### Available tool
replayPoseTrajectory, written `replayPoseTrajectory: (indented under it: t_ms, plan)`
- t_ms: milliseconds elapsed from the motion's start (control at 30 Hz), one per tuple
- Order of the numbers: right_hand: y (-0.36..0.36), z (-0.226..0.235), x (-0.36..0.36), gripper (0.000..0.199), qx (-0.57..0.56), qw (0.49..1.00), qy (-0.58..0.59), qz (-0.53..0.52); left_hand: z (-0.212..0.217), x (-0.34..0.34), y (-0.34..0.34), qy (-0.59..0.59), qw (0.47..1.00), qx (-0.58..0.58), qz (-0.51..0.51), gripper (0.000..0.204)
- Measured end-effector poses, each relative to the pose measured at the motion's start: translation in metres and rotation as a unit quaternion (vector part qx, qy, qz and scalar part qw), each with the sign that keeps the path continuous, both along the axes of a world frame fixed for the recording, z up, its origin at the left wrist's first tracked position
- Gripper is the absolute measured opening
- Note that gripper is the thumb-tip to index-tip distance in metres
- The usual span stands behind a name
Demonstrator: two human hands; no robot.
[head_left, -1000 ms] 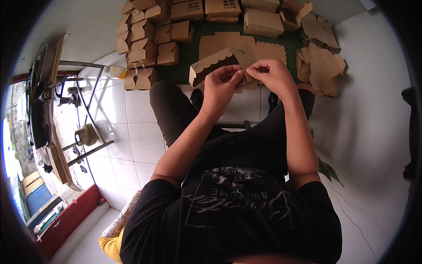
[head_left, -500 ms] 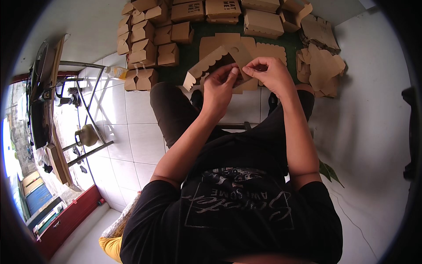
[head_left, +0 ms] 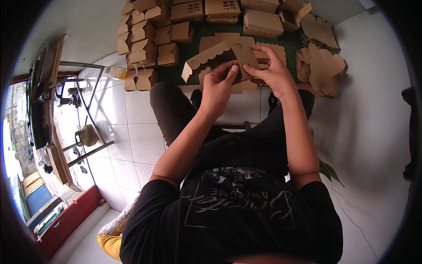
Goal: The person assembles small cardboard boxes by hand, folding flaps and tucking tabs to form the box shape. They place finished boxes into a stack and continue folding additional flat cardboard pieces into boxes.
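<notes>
Between my hands is a partly folded brown cardboard box (head_left: 206, 56) with scalloped edges, held up over my knees. My left hand (head_left: 221, 83) pinches its near edge between thumb and fingers. At the box's right end, my right hand (head_left: 274, 72) grips the end panel, thumb on the near side and fingers reaching round the far side. The long scalloped flap sticks out to the left. Below and beyond it, flat scalloped cardboard (head_left: 274, 52) lies on the green surface (head_left: 211, 30). The box's inside is mostly hidden by my fingers.
Several folded boxes (head_left: 143, 52) are stacked at the far left, with more (head_left: 263, 23) along the back. Unfolded cardboard sheets (head_left: 325, 66) pile up at the right. A bottle (head_left: 116, 72) stands left of the stacks. A metal-framed rack (head_left: 83, 110) is further left.
My right hand has opened out from a pinch at the box's corner to a wider hold round its end panel. The box has tilted slightly.
</notes>
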State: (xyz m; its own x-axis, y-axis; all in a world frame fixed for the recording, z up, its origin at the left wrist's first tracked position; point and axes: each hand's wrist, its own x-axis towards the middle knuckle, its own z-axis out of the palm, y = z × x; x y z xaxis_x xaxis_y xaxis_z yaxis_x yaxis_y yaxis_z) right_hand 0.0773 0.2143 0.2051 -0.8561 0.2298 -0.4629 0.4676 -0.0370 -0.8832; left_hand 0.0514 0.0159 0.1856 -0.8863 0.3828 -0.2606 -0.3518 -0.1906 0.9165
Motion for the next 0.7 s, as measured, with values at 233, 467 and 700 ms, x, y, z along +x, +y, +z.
replayPoseTrajectory:
  t_ms: [233,467,700]
  plan:
    - [-0.001,-0.004,0.002,0.092,-0.095,0.995,0.027,-0.013,0.022,-0.008,-0.006,0.101,0.983,-0.148,-0.048,0.047]
    - [-0.011,-0.013,0.013,0.084,-0.027,0.999,0.036,-0.027,0.030,-0.016,-0.012,0.222,0.934,-0.277,-0.035,0.040]
    - [-0.020,-0.010,0.023,0.048,0.382,0.878,0.290,-0.005,0.015,-0.019,-0.017,0.338,0.896,-0.286,-0.029,0.042]
